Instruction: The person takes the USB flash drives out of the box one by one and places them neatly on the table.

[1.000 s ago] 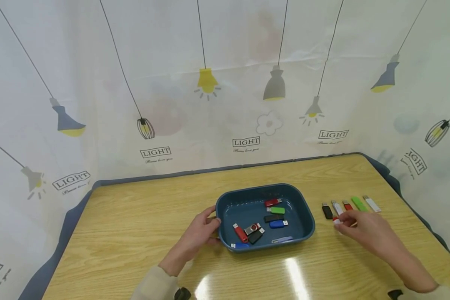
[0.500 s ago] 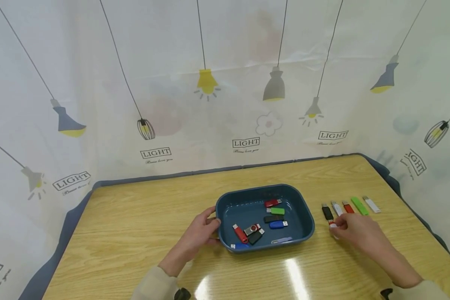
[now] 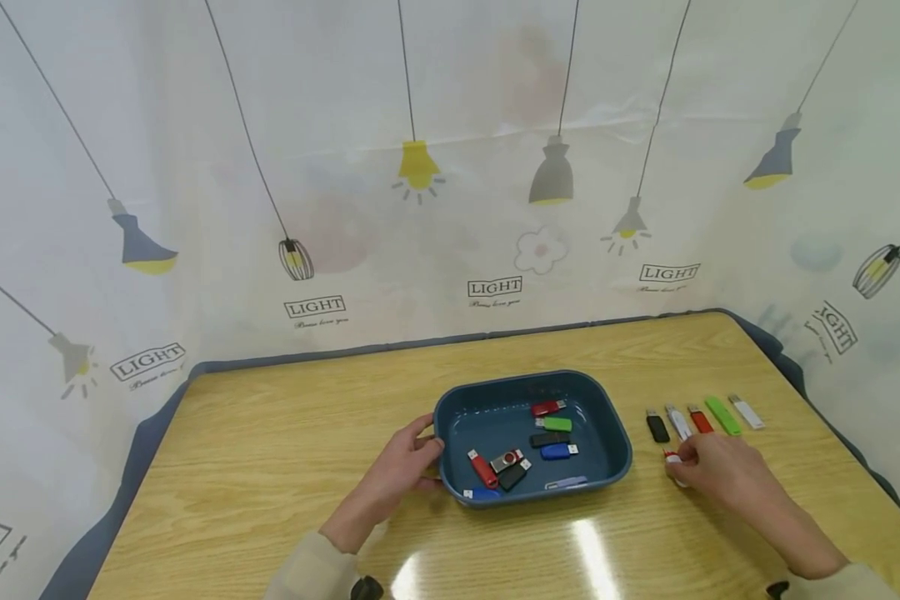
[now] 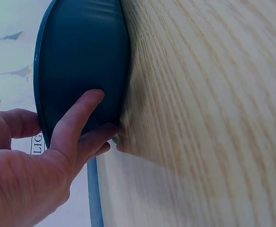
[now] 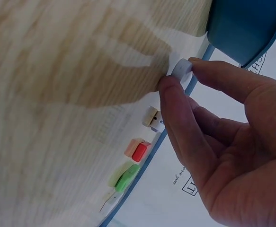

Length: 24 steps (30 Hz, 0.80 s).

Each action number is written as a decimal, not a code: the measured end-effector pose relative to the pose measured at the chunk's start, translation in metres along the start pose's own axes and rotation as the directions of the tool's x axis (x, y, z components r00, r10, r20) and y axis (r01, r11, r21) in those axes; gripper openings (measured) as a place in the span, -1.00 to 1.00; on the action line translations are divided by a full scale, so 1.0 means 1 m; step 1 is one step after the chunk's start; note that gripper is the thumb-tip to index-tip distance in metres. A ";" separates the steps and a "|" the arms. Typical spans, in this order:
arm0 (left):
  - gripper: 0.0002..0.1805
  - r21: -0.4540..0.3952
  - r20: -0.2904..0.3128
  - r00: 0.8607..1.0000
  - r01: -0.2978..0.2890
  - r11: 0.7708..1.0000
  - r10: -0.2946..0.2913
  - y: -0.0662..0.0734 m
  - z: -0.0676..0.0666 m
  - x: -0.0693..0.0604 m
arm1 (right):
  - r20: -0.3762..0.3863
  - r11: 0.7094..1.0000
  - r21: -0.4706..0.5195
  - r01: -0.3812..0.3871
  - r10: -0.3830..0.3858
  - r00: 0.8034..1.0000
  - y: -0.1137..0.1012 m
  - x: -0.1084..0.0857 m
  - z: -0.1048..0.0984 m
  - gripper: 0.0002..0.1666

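Left hand (image 3: 399, 460) grips blue tub (image 3: 487, 427); right hand (image 3: 729, 473) pinches white USB stick (image 5: 181, 69).

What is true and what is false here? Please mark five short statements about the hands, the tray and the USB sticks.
1. The left hand holds the blue tray. True.
2. The right hand is empty. False: it pinches a white stick.
3. The tray holds no blue stick. False: two blue sticks lie inside.
4. A black stick lies outside the tray. True.
5. A green stick outside the tray lies beside a red stick. True.
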<state>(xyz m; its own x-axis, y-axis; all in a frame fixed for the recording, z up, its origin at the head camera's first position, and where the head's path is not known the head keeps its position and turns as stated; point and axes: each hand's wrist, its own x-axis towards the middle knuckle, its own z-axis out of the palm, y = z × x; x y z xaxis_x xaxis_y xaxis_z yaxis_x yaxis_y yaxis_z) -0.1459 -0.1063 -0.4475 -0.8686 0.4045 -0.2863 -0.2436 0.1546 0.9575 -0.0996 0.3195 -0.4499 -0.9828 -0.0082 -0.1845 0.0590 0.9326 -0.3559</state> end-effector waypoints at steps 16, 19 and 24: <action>-0.32 -0.005 0.001 1.000 0.003 1.000 -0.003 -0.001 -0.001 0.000 | -0.006 1.000 -0.021 0.004 -0.004 1.000 -0.001 0.000 0.004 -0.77; -0.31 -0.009 0.001 1.000 0.001 1.000 -0.001 -0.001 0.000 0.000 | -0.014 1.000 -0.028 0.009 -0.009 1.000 0.000 0.000 0.005 -0.76; -0.32 -0.010 -0.001 1.000 0.009 1.000 -0.009 0.000 0.000 0.001 | -0.010 1.000 -0.024 0.005 -0.006 1.000 0.000 -0.002 0.005 -0.71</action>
<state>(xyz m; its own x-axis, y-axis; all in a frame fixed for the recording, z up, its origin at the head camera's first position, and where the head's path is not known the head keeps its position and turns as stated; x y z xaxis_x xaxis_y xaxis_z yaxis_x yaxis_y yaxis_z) -0.1469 -0.1060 -0.4480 -0.8670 0.4021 -0.2945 -0.2554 0.1490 0.9553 -0.0972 0.3175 -0.4543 -0.9848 -0.0100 -0.1735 0.0495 0.9409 -0.3350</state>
